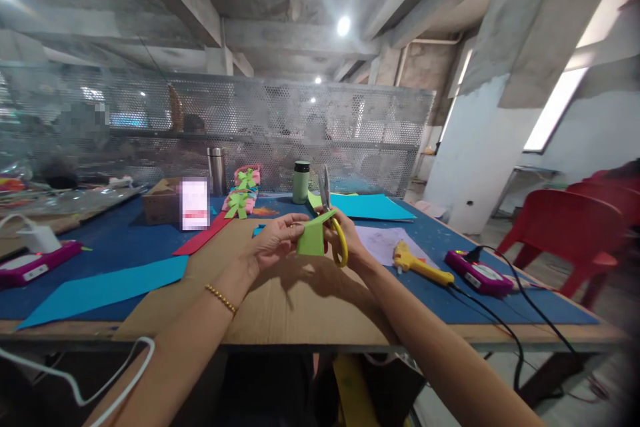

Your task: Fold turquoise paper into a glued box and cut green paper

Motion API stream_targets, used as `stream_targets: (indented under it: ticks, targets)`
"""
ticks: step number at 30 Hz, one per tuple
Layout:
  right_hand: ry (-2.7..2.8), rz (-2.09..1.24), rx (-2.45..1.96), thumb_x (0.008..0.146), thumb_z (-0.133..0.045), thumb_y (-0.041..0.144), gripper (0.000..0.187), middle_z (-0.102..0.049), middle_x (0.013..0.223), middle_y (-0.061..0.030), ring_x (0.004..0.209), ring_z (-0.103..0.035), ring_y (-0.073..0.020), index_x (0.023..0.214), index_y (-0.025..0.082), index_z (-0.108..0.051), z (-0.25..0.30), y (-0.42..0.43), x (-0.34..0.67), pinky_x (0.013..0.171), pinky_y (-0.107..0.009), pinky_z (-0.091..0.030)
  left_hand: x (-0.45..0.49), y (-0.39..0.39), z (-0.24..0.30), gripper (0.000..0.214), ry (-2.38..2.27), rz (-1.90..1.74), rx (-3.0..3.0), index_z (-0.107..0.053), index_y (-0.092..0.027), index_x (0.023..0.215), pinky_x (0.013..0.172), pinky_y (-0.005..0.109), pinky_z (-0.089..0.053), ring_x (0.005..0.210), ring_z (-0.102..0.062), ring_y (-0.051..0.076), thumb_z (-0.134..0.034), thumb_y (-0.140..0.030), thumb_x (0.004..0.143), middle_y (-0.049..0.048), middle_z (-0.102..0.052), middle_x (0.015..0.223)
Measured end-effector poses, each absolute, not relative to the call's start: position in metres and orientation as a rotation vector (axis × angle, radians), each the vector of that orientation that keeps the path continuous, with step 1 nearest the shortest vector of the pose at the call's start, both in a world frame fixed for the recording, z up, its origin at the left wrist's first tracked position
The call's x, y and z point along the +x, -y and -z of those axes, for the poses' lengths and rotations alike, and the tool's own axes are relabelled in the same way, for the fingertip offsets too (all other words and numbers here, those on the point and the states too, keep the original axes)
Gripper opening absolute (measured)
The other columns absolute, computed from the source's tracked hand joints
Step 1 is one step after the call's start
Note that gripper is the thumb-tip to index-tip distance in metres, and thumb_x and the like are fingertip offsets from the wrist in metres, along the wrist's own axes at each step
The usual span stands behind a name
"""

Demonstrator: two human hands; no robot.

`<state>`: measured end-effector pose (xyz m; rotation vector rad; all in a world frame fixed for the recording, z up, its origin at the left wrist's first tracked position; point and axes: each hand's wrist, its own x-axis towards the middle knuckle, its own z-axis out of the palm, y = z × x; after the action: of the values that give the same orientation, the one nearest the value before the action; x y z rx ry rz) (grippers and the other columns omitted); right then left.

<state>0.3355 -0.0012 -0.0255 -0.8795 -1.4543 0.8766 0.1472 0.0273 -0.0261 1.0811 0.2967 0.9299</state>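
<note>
My left hand (274, 239) pinches a light green piece of paper (311, 238), held up above a brown cardboard sheet (280, 300) on the table. My right hand (349, 239) grips yellow-handled scissors (331, 217). Their blades point upward and are open at the top edge of the green paper. A beaded bracelet sits on my left wrist.
On the blue table top (120, 240) lie turquoise paper sheets (105, 288), a red strip (203, 238), a yellow glue gun (419, 265), pink devices with cables (477, 272), a green bottle (301, 181), a steel flask (217, 171) and ribboned boxes (243, 192). Red chairs (565, 240) stand to the right.
</note>
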Motion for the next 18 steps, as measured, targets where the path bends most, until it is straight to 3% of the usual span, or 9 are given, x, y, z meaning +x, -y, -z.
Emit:
stream_targets:
  ticks: [6,11,15,18]
  targets:
    - [1.441,-0.784,-0.803,0.074,-0.077,0.042,0.040,-0.059,0.066,0.0056,0.047,-0.055,-0.0111,0.100,0.021,-0.056,0.016,0.008,0.332,0.041,-0.024,-0.048,0.146,-0.033,0.031,0.039,-0.267,-0.802,1.174,-0.073,-0.013,0.109,0.079,0.027,-0.052,0.086,-0.069,0.017,-0.084,-0.025,0.074,0.0140,-0.073,0.105]
    - [1.475,-0.802,-0.802,0.073,-0.079,0.044,0.039,-0.054,0.062,0.0069,0.043,-0.051,-0.0098,0.092,0.021,-0.055,0.013,0.011,0.331,0.037,-0.023,-0.043,0.147,-0.030,0.031,0.037,-0.269,-0.715,1.291,-0.075,-0.012,0.107,0.068,0.023,-0.047,0.078,-0.065,0.014,-0.083,-0.030,0.076,0.0137,-0.072,0.099]
    - [1.491,-0.819,-0.805,0.079,-0.072,0.051,0.037,-0.053,0.061,0.0058,0.043,-0.051,-0.0102,0.094,0.020,-0.058,0.010,0.016,0.328,0.037,-0.024,-0.042,0.146,-0.032,0.032,0.044,-0.335,-0.790,1.267,-0.073,-0.013,0.105,0.058,0.020,-0.040,0.066,-0.058,0.010,-0.089,-0.027,0.067,0.0074,-0.069,0.086]
    - [1.467,-0.808,-0.801,0.080,-0.070,0.054,0.042,-0.054,0.064,0.0053,0.044,-0.051,-0.0102,0.100,0.019,-0.059,0.007,0.019,0.327,0.038,-0.024,-0.044,0.143,-0.035,0.032,0.056,-0.411,-0.854,1.246,-0.068,-0.016,0.115,0.052,0.019,-0.035,0.056,-0.050,0.005,-0.090,-0.022,0.064,0.0002,-0.064,0.078]
